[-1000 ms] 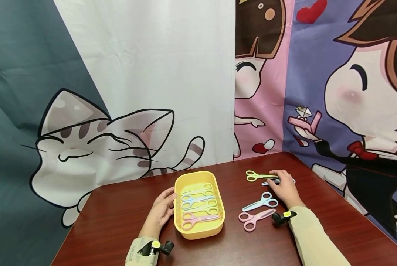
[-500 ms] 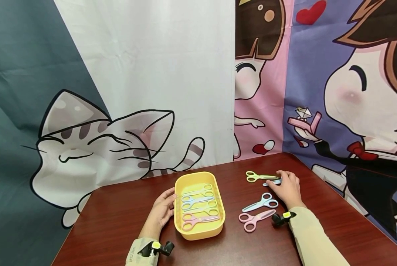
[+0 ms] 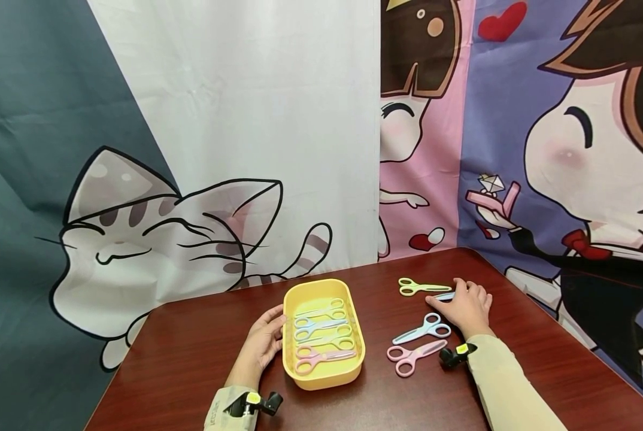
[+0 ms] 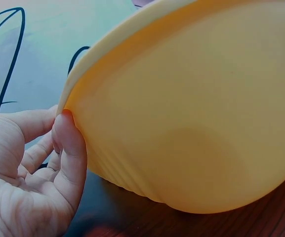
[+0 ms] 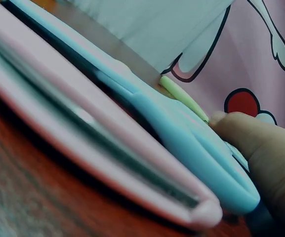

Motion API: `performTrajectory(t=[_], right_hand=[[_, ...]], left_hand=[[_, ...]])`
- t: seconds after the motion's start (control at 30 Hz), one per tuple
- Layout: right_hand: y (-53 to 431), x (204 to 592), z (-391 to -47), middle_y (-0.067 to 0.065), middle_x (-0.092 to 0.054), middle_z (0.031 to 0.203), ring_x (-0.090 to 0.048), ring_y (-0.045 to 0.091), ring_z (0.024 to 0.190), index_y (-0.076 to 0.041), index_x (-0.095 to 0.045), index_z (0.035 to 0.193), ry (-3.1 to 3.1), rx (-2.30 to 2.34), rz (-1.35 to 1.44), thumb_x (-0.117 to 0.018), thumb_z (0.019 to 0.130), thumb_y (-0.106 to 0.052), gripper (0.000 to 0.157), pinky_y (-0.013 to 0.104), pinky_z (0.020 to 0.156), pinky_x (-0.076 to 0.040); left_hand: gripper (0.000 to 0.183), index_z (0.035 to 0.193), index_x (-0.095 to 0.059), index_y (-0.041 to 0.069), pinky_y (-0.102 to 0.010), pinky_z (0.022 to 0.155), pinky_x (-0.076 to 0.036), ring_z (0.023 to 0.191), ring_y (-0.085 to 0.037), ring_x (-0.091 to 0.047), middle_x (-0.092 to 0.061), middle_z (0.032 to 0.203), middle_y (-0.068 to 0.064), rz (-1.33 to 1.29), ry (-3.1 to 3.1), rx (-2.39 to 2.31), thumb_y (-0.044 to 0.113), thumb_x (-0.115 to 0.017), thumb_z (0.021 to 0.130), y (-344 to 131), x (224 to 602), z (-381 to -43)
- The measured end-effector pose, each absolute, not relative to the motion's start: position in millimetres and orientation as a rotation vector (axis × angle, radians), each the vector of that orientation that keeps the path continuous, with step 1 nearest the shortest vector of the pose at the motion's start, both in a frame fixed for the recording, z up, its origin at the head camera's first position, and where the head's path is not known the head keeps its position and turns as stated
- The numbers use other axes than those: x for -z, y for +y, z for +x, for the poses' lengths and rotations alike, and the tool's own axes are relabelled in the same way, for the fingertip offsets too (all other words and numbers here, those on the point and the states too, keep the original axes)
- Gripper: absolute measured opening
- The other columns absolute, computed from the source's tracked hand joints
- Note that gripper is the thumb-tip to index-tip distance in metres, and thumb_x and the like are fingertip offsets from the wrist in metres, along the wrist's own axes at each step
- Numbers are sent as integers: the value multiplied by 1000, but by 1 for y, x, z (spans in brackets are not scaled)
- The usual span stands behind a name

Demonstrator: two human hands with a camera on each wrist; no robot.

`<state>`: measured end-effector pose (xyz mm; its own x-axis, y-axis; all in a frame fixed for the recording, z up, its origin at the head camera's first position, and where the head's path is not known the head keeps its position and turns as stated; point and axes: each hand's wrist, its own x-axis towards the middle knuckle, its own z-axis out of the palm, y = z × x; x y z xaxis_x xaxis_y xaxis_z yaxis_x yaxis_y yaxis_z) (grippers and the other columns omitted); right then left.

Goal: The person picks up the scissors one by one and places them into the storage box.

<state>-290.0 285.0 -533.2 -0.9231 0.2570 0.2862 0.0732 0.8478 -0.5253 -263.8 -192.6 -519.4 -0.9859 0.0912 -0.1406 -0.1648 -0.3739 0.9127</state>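
Note:
In the head view a yellow plastic tray stands on the table with several small scissors laid in it, the front pair pink. At its left side my left hand pinches the rim between thumb and fingers, close up in the left wrist view. My right hand arches over a pair of blue scissors, thumb and forefinger spread apart. The handles of that pair are hidden beneath it. Green scissors lie just behind, with another blue pair and pink scissors nearer me.
The dark red-brown table ends at a cartoon-printed cloth along the back and right. Black camera mounts sit on both sleeves, the right mount close beside the pink scissors' blades.
My right hand has shifted slightly right along the blue scissors, over their handles, and its thumb and forefinger have spread wider. The left hand and tray have stayed in place.

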Motion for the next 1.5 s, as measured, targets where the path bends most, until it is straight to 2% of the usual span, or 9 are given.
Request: performTrajectory(t=[0.2, 0.47, 0.63, 0.9, 1.2, 1.5], right_hand=[[285, 532, -289, 39, -42, 125, -28, 56, 124, 13, -52, 123, -2740, -677, -274, -73, 81, -62, 88, 70, 104, -17], [286, 530, -286, 41, -39, 127, -27, 58, 124, 15, -50, 120, -2795, -642, -283, -69, 78, -72, 99, 71, 103, -20], [286, 530, -285, 38, -40, 126, -29, 56, 122, 12, -51, 119, -2788, -643, -270, -70, 79, -68, 91, 70, 101, -21], [278, 531, -280, 38, -41, 128, -29, 57, 122, 12, -54, 125, -2796, -612, -197, -72, 81, -59, 85, 71, 103, -18], [278, 529, -273, 35, -42, 131, -33, 56, 117, 5, -55, 128, -2796, -627, -186, -74, 80, -59, 82, 70, 92, -26], [277, 532, -273, 35, -43, 127, -34, 55, 115, 2, -57, 125, -2784, -661, -164, -75, 80, -58, 77, 68, 90, -29]], left_hand=[[47, 149, -41, 1, -24, 56, -57, 73, -9, -65, -69, 92, -4, -88, 1666, -2479, 4, -53, 103, -191, 520, -265], [46, 148, -41, 2, -25, 56, -58, 73, -9, -66, -70, 92, -4, -88, 1662, -2478, 4, -52, 104, -190, 520, -264], [46, 147, -42, 2, -25, 57, -58, 74, -9, -66, -70, 93, -4, -84, 1661, -2483, 4, -53, 103, -190, 520, -264], [46, 148, -41, 0, -25, 56, -58, 74, -10, -66, -70, 93, -6, -98, 1650, -2496, 3, -52, 104, -195, 519, -261], [46, 148, -42, 1, -24, 56, -58, 75, -9, -66, -69, 95, -5, -95, 1662, -2495, 4, -53, 103, -194, 519, -263], [46, 148, -38, -3, -23, 56, -58, 74, -8, -66, -70, 92, -4, -37, 1661, -2490, 3, -52, 104, -194, 519, -261]])
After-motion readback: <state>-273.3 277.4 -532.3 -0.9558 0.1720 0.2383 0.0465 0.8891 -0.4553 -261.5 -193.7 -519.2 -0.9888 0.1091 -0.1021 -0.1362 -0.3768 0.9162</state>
